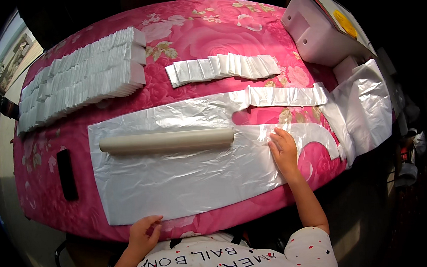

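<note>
A white plastic T-shirt bag (177, 186) lies spread flat across the table, its handle end toward the right. On it rests a pale cream roller or tube (166, 140), placed lengthwise. My right hand (284, 150) lies on the bag near its handle cut-out, fingers stretched out. At the bag's near edge is my left hand (144, 235), with finger and thumb apart and nothing visible between them. Whether its fingertips touch the film, I cannot tell. More white bag film (364, 109) is bunched at the right, partly hanging over the table's edge.
Several folded white bags stand in rows (83, 76) at the far left, and a shorter row (223, 67) lies at far centre. A black phone-like object (67, 174) is at left. A white foam box (310, 30) stands far right. Pink flowered cloth (205, 31) covers the table.
</note>
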Demonstrator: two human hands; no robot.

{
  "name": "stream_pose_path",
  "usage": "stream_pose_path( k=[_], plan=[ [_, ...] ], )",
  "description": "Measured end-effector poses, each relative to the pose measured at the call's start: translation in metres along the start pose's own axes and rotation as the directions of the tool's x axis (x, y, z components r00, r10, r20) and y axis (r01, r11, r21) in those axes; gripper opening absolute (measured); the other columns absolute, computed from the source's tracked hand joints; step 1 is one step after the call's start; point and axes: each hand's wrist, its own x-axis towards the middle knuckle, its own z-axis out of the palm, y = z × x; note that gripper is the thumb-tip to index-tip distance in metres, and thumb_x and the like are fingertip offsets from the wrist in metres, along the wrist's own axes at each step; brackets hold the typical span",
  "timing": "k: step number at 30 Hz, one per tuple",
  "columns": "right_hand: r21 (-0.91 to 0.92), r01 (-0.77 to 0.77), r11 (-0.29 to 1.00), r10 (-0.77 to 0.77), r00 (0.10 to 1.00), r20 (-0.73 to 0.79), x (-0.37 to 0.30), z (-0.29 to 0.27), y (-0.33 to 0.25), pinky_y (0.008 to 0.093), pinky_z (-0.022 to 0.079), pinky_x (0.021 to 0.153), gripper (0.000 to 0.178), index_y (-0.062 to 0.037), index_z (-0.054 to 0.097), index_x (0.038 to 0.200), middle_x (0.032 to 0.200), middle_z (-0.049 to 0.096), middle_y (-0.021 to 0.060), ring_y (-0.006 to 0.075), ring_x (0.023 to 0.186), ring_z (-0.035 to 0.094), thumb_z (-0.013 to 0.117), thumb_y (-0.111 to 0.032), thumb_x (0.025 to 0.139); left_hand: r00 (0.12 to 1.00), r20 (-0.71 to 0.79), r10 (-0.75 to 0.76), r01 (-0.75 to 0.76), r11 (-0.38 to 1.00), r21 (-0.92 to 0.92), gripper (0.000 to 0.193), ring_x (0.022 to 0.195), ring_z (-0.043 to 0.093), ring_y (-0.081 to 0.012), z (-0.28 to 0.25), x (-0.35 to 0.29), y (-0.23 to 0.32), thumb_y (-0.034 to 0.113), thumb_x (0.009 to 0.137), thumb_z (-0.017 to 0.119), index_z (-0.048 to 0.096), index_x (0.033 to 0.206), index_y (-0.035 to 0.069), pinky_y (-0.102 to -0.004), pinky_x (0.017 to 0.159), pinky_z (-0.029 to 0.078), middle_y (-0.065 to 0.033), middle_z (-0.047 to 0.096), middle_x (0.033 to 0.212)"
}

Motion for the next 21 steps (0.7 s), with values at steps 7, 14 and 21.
stream_pose_path(
  k=[7, 14, 21],
  plan=[
    [0.232, -0.024, 0.972, 0.011, 0.998, 0.06, 0.062, -0.016, 0.027, 0.0282, 0.048, 0.066, 0.009, -0.0024, 0.065, 0.085, 0.08, 0.065, 0.0097, 0.0213, 0.072, 0.062, 0.062, -0.008, 0.079, 0.927, 0.03, 0.374, -0.365, 0.881, 0.301, 0.032, 0.085, 0.062, -0.0278, 0.0, 0.046, 0.006, 0.003, 0.071, 0.064, 0.061, 0.103, 0.004, -0.0346, 0.072, 0.051, -0.0119, 0.063, 0.099],
    [-0.111, -0.339, 0.934, 0.297, 0.911, -0.286, 0.132, -0.038, 0.115, 0.0358, 0.045, 0.084, 0.025, -0.0015, 0.061, 0.102, 0.102, 0.062, 0.0145, 0.0291, 0.095, 0.059, 0.058, -0.012, 0.08, 0.843, 0.048, 0.536, -0.484, 0.715, 0.505, 0.049, 0.116, 0.044, -0.0323, 0.017, 0.13, 0.036, 0.004, 0.071, 0.064, 0.05, 0.118, 0.004, -0.0427, 0.096, 0.036, -0.015, 0.045, 0.128],
    [0.174, 0.148, 0.973, -0.171, 0.978, 0.123, 0.027, -0.009, -0.009, 0.0397, 0.035, 0.098, 0.042, -0.0035, 0.052, 0.118, 0.122, 0.051, 0.0144, 0.0319, 0.117, 0.045, 0.062, -0.015, 0.079, 0.875, -0.023, 0.484, -0.339, 0.646, 0.684, 0.054, 0.121, 0.038, -0.0299, 0.041, 0.184, 0.014, 0.002, 0.076, 0.056, 0.041, 0.128, 0.007, -0.0502, 0.103, 0.024, -0.0122, 0.042, 0.128]
  ],
)
